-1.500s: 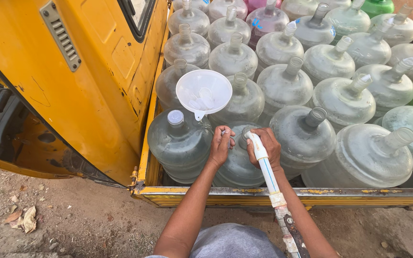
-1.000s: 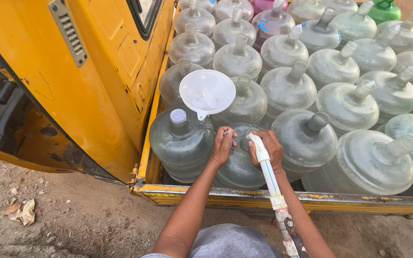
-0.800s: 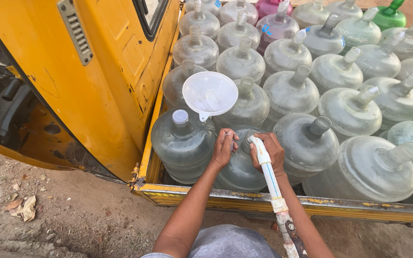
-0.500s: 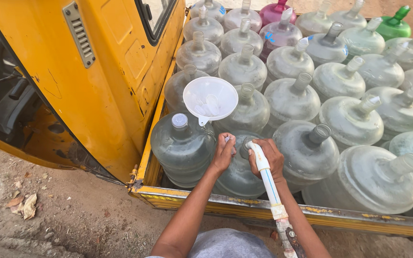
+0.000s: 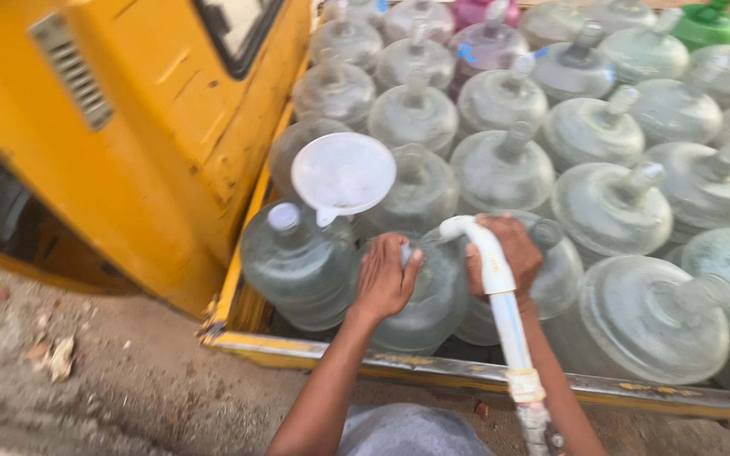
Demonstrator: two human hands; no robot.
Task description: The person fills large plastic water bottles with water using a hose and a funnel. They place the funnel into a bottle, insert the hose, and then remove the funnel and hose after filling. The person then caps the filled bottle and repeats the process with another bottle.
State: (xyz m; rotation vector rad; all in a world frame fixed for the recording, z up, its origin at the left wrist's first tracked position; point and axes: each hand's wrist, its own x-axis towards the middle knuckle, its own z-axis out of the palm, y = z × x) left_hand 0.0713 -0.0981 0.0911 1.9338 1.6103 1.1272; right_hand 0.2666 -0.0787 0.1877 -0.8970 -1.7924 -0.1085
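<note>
My left hand (image 5: 384,277) rests on the neck of a clear water jug (image 5: 422,300) at the near edge of a yellow truck bed (image 5: 314,350). My right hand (image 5: 504,253) grips a white pipe (image 5: 493,274) whose curved tip points toward that jug's mouth. A white funnel (image 5: 342,174) sits tilted just behind, between the jugs. A capped jug (image 5: 296,262) stands to the left of my left hand.
Several clear water jugs (image 5: 500,173) fill the truck bed, with a green one (image 5: 705,25) and a pink one (image 5: 483,10) at the back. The yellow cab (image 5: 128,143) rises on the left. Dirt ground (image 5: 86,388) with litter lies below.
The view has shifted right and closer. My right hand has lifted the pipe's tip up and away from the jug's mouth, while my left hand stays on the neck.
</note>
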